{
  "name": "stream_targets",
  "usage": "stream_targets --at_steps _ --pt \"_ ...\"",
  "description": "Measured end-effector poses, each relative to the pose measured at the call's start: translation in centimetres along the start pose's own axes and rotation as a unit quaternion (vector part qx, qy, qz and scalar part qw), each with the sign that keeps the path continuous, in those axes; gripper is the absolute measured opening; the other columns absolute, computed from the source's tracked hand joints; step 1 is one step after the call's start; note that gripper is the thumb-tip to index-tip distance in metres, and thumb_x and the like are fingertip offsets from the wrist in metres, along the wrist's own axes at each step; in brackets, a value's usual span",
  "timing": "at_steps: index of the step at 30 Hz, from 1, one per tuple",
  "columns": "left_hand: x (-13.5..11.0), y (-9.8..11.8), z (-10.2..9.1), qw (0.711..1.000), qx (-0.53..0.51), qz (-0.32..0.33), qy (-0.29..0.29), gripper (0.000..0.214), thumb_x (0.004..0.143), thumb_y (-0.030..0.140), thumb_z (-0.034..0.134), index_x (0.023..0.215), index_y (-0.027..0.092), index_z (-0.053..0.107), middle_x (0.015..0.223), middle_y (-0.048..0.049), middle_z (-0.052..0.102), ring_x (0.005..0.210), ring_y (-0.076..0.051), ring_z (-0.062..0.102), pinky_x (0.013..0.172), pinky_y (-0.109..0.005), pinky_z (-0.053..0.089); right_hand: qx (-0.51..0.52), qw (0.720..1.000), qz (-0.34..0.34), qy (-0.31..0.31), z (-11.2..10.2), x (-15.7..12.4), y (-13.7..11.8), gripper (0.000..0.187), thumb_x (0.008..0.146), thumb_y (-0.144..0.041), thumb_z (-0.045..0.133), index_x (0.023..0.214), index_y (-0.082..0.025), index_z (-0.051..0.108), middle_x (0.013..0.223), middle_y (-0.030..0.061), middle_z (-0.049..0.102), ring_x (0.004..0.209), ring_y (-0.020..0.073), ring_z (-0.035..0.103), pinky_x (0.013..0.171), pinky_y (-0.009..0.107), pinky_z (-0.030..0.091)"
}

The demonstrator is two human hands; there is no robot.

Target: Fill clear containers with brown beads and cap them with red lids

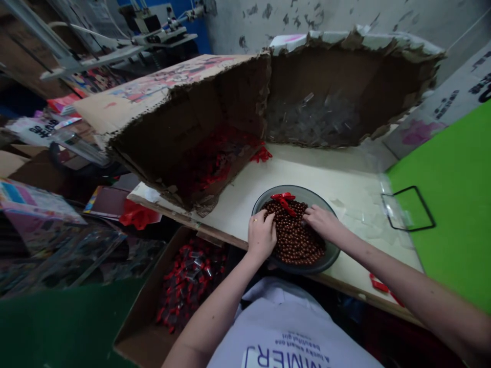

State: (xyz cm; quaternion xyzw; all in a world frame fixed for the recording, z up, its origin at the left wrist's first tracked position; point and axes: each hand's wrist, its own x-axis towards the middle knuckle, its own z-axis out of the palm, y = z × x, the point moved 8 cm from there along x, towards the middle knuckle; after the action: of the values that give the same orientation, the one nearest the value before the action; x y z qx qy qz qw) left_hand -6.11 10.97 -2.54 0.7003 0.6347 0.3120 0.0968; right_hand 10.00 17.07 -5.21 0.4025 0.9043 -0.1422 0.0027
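Observation:
A dark round bowl (330, 254) full of small brown beads (295, 240) stands at the near edge of a pale table (345, 184). Two red plastic pieces (283, 198) lie on the beads at the far side. My left hand (261, 235) rests on the bowl's left rim with its fingers curled down into the beads. My right hand (324, 223) reaches in from the right, fingers bent into the beads. What the fingertips pinch is hidden.
Two torn cardboard boxes lie on their sides at the back: the left box (180, 128) holds red pieces, the right box (345, 97) clear pieces. A carton (141, 327) of packed red-and-clear items sits below the table on the left. A green panel (452, 204) stands on the right.

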Motion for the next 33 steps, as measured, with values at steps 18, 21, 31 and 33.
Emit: stream_targets --at_steps 18,21,31,33 --pt "0.5 -0.2 -0.8 0.984 -0.169 -0.04 -0.03 0.039 0.084 0.007 0.047 0.118 0.02 0.06 0.12 -0.009 0.059 0.114 -0.022 0.054 0.102 -0.041 0.041 0.525 0.841 0.095 0.089 -0.3 -1.9 -1.2 0.029 0.073 -0.038 0.071 0.096 -0.02 0.068 0.097 0.0047 0.073 0.089 0.021 0.068 0.086 0.036 0.051" --pt "0.9 1.6 -0.3 0.939 -0.327 -0.041 -0.103 0.046 0.081 0.006 0.05 0.125 0.02 0.056 0.12 -0.0087 0.061 0.111 -0.019 0.058 0.099 -0.036 0.045 0.567 0.808 0.096 0.13 -2.1 -2.2 -1.7 0.03 0.072 -0.037 0.074 0.095 -0.02 0.068 0.096 0.0055 0.073 0.09 0.0213 0.068 0.088 0.038 0.051" --pt "2.7 4.6 -0.6 0.784 -0.589 -0.149 -0.127 0.042 0.074 0.022 0.07 0.113 0.013 0.06 0.111 -0.0127 0.069 0.101 -0.023 0.066 0.096 -0.04 0.048 0.591 0.779 0.107 0.181 -6.2 -2.3 -0.4 0.034 0.077 -0.04 0.069 0.104 -0.02 0.062 0.095 0.0064 0.073 0.083 0.0197 0.07 0.077 0.035 0.055" --pt "3.0 5.2 -1.6 0.779 -0.598 -0.141 -0.129 0.043 0.074 0.023 0.071 0.114 0.013 0.06 0.109 -0.0124 0.069 0.1 -0.023 0.066 0.095 -0.039 0.049 0.548 0.801 0.136 0.198 -5.5 -2.3 1.3 0.032 0.08 -0.043 0.064 0.103 -0.02 0.063 0.094 0.0069 0.073 0.082 0.0202 0.07 0.075 0.035 0.055"
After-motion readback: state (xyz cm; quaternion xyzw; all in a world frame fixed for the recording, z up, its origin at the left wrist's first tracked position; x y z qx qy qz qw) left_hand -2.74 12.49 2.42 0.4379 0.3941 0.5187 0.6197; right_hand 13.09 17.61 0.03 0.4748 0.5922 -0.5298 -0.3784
